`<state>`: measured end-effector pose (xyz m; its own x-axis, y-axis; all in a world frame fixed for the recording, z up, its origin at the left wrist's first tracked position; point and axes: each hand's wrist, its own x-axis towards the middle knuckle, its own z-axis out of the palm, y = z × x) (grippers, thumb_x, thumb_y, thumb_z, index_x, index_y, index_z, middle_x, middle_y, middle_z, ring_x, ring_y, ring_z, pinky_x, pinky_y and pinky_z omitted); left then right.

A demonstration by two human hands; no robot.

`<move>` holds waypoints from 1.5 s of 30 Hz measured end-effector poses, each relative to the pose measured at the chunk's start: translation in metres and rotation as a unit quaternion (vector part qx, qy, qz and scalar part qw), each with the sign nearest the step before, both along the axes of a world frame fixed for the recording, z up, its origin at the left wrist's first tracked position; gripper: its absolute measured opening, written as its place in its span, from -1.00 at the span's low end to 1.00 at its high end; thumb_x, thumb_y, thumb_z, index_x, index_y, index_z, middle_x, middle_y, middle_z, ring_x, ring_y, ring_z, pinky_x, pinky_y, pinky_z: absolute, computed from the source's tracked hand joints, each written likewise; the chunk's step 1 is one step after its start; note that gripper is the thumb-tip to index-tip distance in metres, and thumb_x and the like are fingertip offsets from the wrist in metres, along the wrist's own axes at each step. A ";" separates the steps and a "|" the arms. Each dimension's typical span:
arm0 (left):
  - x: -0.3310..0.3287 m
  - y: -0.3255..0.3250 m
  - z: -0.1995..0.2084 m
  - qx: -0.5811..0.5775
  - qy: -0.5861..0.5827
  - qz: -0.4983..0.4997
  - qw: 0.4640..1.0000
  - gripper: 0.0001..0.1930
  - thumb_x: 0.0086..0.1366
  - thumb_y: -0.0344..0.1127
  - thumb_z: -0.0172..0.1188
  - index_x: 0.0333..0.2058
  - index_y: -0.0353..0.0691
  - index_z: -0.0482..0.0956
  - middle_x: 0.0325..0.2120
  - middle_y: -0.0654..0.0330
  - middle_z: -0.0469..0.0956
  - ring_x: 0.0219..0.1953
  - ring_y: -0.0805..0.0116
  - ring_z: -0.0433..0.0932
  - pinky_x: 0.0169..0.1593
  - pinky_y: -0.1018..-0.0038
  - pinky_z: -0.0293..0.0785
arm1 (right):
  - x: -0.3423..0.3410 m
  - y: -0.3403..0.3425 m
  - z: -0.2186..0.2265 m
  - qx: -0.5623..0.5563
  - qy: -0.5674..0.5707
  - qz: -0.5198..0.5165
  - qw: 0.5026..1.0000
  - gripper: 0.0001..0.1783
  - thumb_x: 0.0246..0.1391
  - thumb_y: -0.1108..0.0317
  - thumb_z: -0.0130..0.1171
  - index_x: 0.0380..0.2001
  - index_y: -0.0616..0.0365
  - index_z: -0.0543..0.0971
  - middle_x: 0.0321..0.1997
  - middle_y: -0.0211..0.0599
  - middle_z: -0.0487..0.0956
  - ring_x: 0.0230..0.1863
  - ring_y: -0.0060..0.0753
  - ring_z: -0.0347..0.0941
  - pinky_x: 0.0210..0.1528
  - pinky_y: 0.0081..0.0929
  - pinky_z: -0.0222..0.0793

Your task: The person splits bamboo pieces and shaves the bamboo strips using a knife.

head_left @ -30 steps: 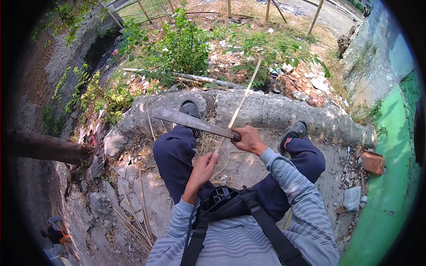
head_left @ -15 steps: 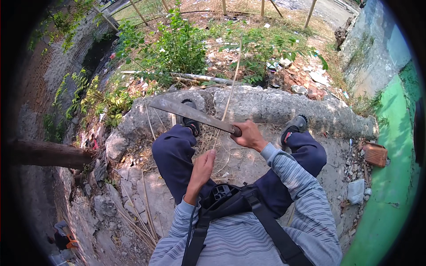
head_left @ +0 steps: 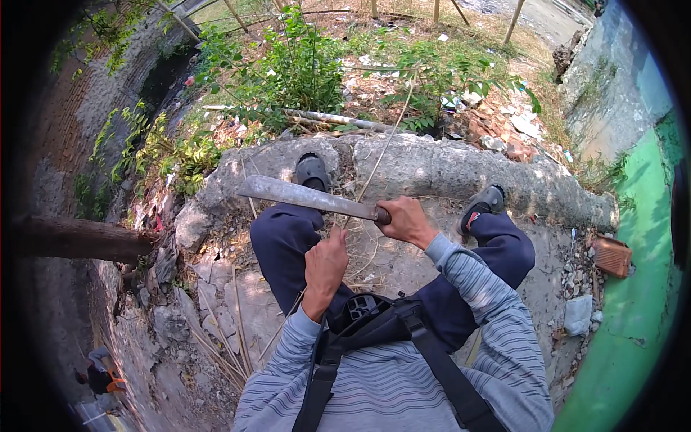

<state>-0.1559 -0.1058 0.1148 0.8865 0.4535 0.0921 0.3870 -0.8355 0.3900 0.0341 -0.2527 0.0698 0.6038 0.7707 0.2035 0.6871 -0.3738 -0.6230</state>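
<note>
My right hand (head_left: 407, 222) is closed round the wooden handle of a machete (head_left: 309, 196). Its long grey blade points left, above my shins and shoes. My left hand (head_left: 326, 263) is closed on a thin pale strip (head_left: 389, 137), which looks like split bamboo or cane. From that fist the strip rises away from me, passing by the blade near the handle, and its far end reaches the green plants. A thinner length shows below the left wrist, beside the forearm. Whether the blade touches the strip I cannot tell.
A rough concrete ledge (head_left: 461, 169) crosses in front of my feet. Several loose strips (head_left: 241, 324) lie at the left. A wooden post (head_left: 86, 240) juts in there; a green wall (head_left: 626, 309) and an orange-brown block (head_left: 612, 256) are right. Another person (head_left: 101, 374) is far lower left.
My left hand has turned over, its back now upward, with a length of strip showing below the wrist. The blade lies flatter, and the strip's far end leans more to the right.
</note>
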 end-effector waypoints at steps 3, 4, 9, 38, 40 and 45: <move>-0.002 0.001 0.005 0.037 0.008 -0.016 0.999 -0.69 0.59 -0.13 -0.02 -0.29 -0.23 0.46 -0.63 -0.09 0.60 -0.56 -0.18 0.63 -0.52 -0.03 0.51 | 0.009 -0.005 0.001 -0.051 -0.050 0.018 0.997 -0.78 -0.06 0.15 0.32 -0.34 -0.03 0.69 -0.55 -0.07 0.62 -0.43 0.16 0.61 -0.35 0.00 0.52; -0.005 0.001 0.008 0.053 0.018 -0.018 0.998 -0.70 0.58 -0.14 -0.01 -0.30 -0.22 0.46 -0.63 -0.08 0.60 -0.57 -0.16 0.64 -0.53 0.00 0.52 | 0.017 -0.005 -0.001 -0.037 -0.032 0.007 0.999 -0.79 -0.07 0.15 0.31 -0.36 -0.03 0.68 -0.56 -0.07 0.62 -0.44 0.17 0.61 -0.36 0.01 0.51; 0.002 0.008 -0.005 0.067 0.002 -0.028 0.997 -0.70 0.58 -0.13 0.00 -0.31 -0.20 0.46 -0.64 -0.03 0.61 -0.58 -0.11 0.64 -0.54 0.04 0.52 | -0.004 0.005 -0.006 0.001 -0.014 -0.005 1.000 -0.78 -0.10 0.13 0.30 -0.41 -0.01 0.67 -0.55 -0.06 0.64 -0.46 0.16 0.63 -0.37 0.03 0.55; -0.014 0.019 0.002 0.120 0.031 -0.034 0.992 -0.70 0.59 -0.14 -0.01 -0.33 -0.19 0.44 -0.65 0.03 0.59 -0.59 -0.03 0.64 -0.57 0.10 0.51 | 0.010 0.002 -0.008 -0.053 -0.005 0.007 0.999 -0.83 -0.07 0.15 0.30 -0.43 -0.06 0.69 -0.50 -0.11 0.66 -0.40 0.14 0.64 -0.29 0.05 0.55; -0.012 0.021 0.007 0.116 0.043 -0.040 0.992 -0.69 0.59 -0.15 -0.01 -0.34 -0.19 0.44 -0.65 0.02 0.60 -0.59 -0.04 0.64 -0.56 0.10 0.51 | 0.020 0.001 -0.013 -0.069 -0.015 0.018 0.997 -0.82 -0.08 0.15 0.30 -0.43 -0.05 0.69 -0.50 -0.11 0.66 -0.40 0.14 0.64 -0.29 0.05 0.56; -0.014 0.021 0.008 0.112 0.051 -0.037 0.992 -0.68 0.59 -0.14 -0.02 -0.34 -0.21 0.45 -0.66 0.01 0.60 -0.59 -0.04 0.65 -0.56 0.10 0.52 | 0.020 0.004 -0.014 -0.081 -0.024 0.035 0.996 -0.81 -0.10 0.15 0.30 -0.42 -0.04 0.70 -0.50 -0.10 0.66 -0.38 0.14 0.65 -0.29 0.04 0.56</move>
